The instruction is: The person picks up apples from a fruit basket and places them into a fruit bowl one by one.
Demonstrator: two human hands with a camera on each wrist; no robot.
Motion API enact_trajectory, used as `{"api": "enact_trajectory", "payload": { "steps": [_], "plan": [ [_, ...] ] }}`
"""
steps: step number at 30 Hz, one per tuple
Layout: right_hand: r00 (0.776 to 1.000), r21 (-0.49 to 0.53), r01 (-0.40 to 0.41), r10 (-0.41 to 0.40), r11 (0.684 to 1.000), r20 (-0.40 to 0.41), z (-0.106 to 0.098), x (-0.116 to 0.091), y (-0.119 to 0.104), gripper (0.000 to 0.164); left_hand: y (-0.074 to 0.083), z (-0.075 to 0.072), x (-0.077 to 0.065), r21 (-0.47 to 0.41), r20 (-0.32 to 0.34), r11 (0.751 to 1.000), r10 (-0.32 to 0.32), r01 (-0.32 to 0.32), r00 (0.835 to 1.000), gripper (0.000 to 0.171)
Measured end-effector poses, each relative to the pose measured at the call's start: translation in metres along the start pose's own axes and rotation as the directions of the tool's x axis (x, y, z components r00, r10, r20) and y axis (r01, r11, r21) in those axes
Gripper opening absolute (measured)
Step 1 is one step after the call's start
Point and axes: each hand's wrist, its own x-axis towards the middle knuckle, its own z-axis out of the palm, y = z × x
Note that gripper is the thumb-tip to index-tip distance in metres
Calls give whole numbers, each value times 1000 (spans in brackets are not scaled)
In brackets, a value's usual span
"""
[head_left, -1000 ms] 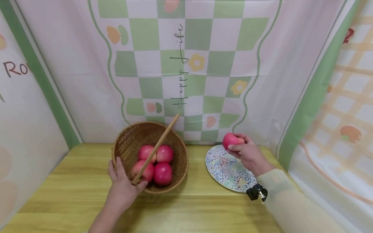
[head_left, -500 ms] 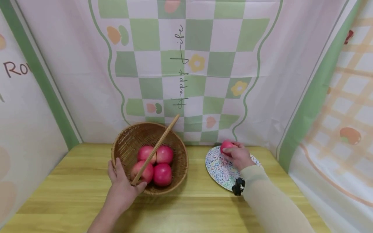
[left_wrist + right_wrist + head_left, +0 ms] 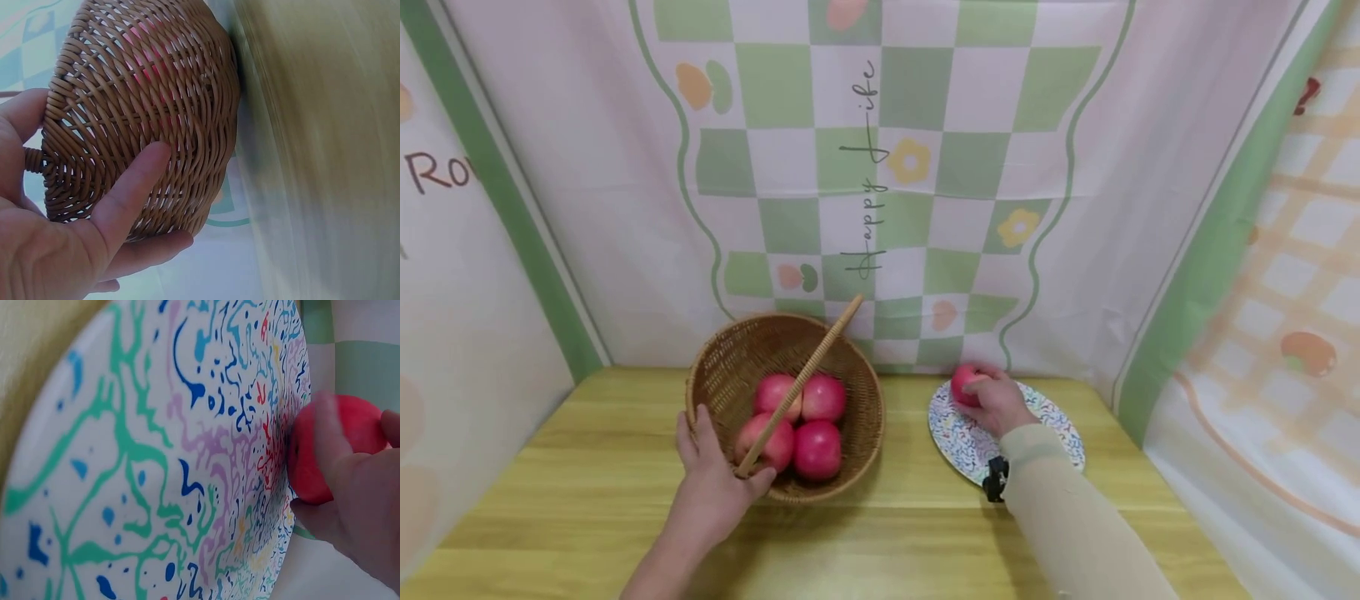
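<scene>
My left hand [image 3: 713,496] grips the near-left rim of a brown wicker basket [image 3: 857,367], thumb inside and fingers spread along the outer wall, as the left wrist view shows. Several red apples [image 3: 817,449] lie in the basket under its slanting handle [image 3: 808,371]. On the right, my right hand [image 3: 1002,404] holds a single red apple [image 3: 964,385] at the far left part of a round speckled plate [image 3: 958,437]. In the right wrist view that apple [image 3: 306,465] sits against the plate's surface [image 3: 144,487], with fingers and thumb around it.
The wooden table [image 3: 880,542] carries both basket and plate. A checkered cloth [image 3: 910,92] hangs right behind them, and further cloth panels [image 3: 1247,350] close off the sides. A black wrist mount [image 3: 996,479] hangs from the right sleeve over the plate's near edge.
My right hand has moved left and lowered the apple from above the plate's far edge onto the plate. The left hand and the basket have stayed in place.
</scene>
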Motion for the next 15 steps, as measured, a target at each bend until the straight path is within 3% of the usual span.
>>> {"api": "enact_trajectory", "payload": {
  "steps": [8, 15],
  "plan": [
    [1000, 10, -28, 28, 1000, -12, -2, 0, 4, 70, -1, 1, -1, 18, -4, 1000, 13, -13, 1000, 129],
    [998, -30, -18, 16, 999, -65, -11, -4, 5, 78, -3, 1, -1, 24, -2, 1000, 7, -7, 1000, 130]
  ]
}}
